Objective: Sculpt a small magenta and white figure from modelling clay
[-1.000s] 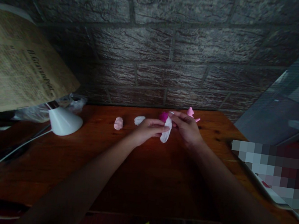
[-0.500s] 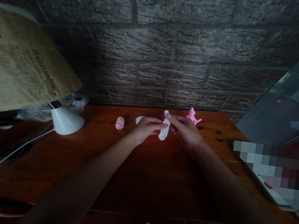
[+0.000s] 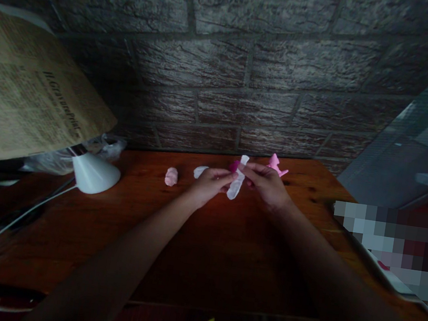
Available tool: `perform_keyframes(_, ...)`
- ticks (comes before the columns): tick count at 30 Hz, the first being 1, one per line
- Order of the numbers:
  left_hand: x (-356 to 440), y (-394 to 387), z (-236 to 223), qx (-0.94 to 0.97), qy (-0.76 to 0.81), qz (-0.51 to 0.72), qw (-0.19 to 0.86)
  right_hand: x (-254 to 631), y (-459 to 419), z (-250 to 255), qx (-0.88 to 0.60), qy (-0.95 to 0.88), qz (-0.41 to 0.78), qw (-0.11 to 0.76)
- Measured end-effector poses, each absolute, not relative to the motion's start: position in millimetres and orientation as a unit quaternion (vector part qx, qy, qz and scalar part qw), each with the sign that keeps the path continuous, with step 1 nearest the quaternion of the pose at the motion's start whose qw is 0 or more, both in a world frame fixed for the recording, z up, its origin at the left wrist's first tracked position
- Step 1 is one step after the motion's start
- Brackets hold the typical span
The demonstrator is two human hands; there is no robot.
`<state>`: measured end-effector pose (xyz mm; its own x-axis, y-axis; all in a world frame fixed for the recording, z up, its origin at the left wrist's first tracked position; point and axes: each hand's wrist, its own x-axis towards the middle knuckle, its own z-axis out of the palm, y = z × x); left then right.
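Both hands meet over the far middle of a wooden table (image 3: 225, 252). My left hand (image 3: 210, 184) and my right hand (image 3: 266, 184) pinch a soft white strip (image 3: 235, 185) that hangs down between them. A magenta lump (image 3: 234, 166) shows just behind the fingertips; which hand touches it I cannot tell. A pale pink lump (image 3: 171, 177) and a small white piece (image 3: 199, 171) lie on the table left of my left hand. A bright pink shaped piece (image 3: 276, 164) sits behind my right hand.
A white cone-shaped lamp head (image 3: 95, 173) lies at the left with its cord trailing toward me. Crumpled clear plastic (image 3: 108, 148) and a printed newspaper sheet (image 3: 27, 97) are at the left. A brick-pattern wall (image 3: 247, 64) stands close behind. A blurred patch covers things at the right.
The white strip has been drawn narrower and longer between the fingers, and both hands have shifted slightly toward the wall. The loose pieces on the table lie where they were.
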<state>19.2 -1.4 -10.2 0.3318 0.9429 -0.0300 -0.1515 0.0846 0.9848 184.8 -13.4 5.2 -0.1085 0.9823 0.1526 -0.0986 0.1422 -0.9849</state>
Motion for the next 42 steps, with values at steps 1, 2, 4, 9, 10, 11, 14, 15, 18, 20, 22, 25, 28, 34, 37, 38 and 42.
perform_keyframes(1,19.1,-1.1,-10.7,0.528,0.386,0.443,0.613,184.8,-13.4,5.0,-0.411,-0.542,0.514,0.523)
perform_keyframes(2,19.0,-0.9,-10.9,0.536,0.390,0.449,0.600,184.8,-13.2,4.7,-0.413,-0.543,0.516,0.518)
perform_keyframes(4,19.1,-1.2,-10.7,0.540,0.392,0.449,0.594,185.0,-12.4,3.9,-0.415,-0.543,0.517,0.516)
perform_keyframes(9,20.1,-3.3,-8.9,0.520,0.382,0.412,0.643,185.0,-10.7,2.7,-0.412,-0.533,0.506,0.538)
perform_keyframes(10,20.3,-3.4,-8.7,0.520,0.382,0.409,0.645,184.9,-10.7,2.9,-0.411,-0.533,0.504,0.541)
perform_keyframes(11,20.3,-3.5,-8.6,0.522,0.382,0.410,0.643,184.9,-10.9,3.3,-0.409,-0.533,0.503,0.544)
perform_keyframes(14,20.1,-3.5,-9.0,0.522,0.382,0.422,0.635,185.2,-12.1,5.5,-0.404,-0.534,0.505,0.545)
perform_keyframes(15,19.9,-3.5,-9.2,0.520,0.382,0.423,0.637,185.4,-12.5,6.3,-0.403,-0.535,0.505,0.544)
perform_keyframes(18,19.7,-3.8,-9.5,0.518,0.377,0.416,0.646,186.1,-13.0,8.3,-0.402,-0.535,0.502,0.548)
perform_keyframes(20,19.6,-3.8,-9.6,0.520,0.379,0.419,0.641,186.5,-12.9,8.7,-0.403,-0.530,0.502,0.552)
perform_keyframes(22,19.6,-3.6,-9.8,0.518,0.387,0.429,0.631,186.9,-12.4,8.2,-0.405,-0.527,0.509,0.547)
perform_keyframes(25,19.3,-3.1,-10.2,0.522,0.394,0.440,0.615,187.6,-11.1,6.1,-0.411,-0.534,0.518,0.526)
perform_keyframes(28,18.6,-3.0,-10.4,0.539,0.401,0.447,0.591,188.2,-9.7,3.8,-0.410,-0.542,0.516,0.521)
perform_keyframes(34,18.9,-5.1,-7.3,0.573,0.406,0.452,0.550,186.9,-8.8,4.0,-0.395,-0.543,0.516,0.531)
perform_keyframes(37,20.0,-5.2,-6.6,0.550,0.410,0.458,0.565,186.6,-9.1,5.2,-0.394,-0.546,0.507,0.539)
perform_keyframes(38,20.2,-5.0,-6.8,0.539,0.410,0.458,0.576,186.7,-9.1,5.5,-0.397,-0.545,0.501,0.542)
perform_keyframes(42,19.8,-4.2,-7.7,0.518,0.405,0.442,0.609,187.1,-9.3,6.0,-0.413,-0.539,0.484,0.552)
